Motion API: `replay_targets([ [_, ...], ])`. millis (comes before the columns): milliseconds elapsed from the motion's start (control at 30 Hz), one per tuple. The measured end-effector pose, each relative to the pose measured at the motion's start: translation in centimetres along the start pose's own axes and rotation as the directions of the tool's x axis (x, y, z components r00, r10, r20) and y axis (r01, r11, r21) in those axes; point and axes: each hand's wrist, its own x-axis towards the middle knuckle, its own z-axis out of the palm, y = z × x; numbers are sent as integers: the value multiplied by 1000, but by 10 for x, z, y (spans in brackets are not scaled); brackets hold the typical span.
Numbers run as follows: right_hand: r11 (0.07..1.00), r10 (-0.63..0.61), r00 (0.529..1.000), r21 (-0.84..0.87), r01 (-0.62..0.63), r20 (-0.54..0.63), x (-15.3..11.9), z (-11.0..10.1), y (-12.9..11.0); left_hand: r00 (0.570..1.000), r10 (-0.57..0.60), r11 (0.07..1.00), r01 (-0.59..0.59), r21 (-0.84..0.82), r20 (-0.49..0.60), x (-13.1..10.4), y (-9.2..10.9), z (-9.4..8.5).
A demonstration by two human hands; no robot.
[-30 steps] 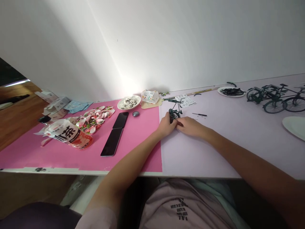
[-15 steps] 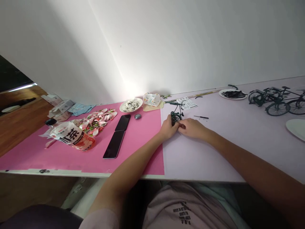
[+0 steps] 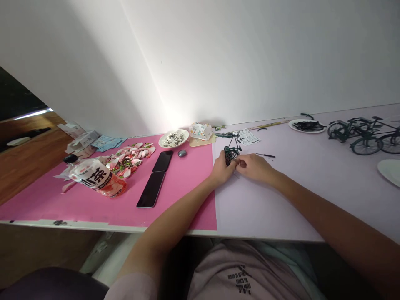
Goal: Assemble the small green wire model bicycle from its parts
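On the counter (image 3: 281, 196), toward the wall, a white bowl (image 3: 173, 138) is seen filled with small pale and dark pieces, and a small printed carton (image 3: 200, 130) stands just beside it on a tan card. Farther right, a white plate (image 3: 306, 125) is loaded with black parts, and the rim of another plate (image 3: 389, 171) shows at the right edge; what it carries cannot be told. On the pink mat (image 3: 93, 204) a crumpled snack bag (image 3: 98, 182) lies on its side near a heap of pink wrappers (image 3: 128, 156), with two dark phones (image 3: 156, 179) laid end to end.

At the mat's right edge a small dark green model bicycle (image 3: 231, 151) is held upright. The left hand (image 3: 222, 168) is curled around its lower wheel, fingers closed against it. The right hand (image 3: 254, 166) is drawn together, its fingertips pressed to the same wheel; whether something small is pinched there cannot be told. Finished model bicycles (image 3: 362, 134) stand well apart at the right.
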Motion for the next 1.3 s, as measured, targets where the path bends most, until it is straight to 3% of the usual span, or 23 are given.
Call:
replay_targets([
  [167,997,-10,993,75,19,-119,3,3,5,999,6,1000,-7,-13,-35,-1,1,0],
  [367,968,-67,960,214,128,-273,6,12,9,999,26,998,-28,-57,-32,-2,3,0],
  [533,948,-129,925,228,221,-358,8,15,11,997,65,995,-67,-69,-34,-2,1,1],
  [900,920,-205,887,227,318,-413,14,18,22,995,97,993,-98,-70,-19,-4,2,2],
  [1300,939,-181,893,198,282,-413,14,19,22,996,92,993,-91,-80,15,-3,-3,3],
])
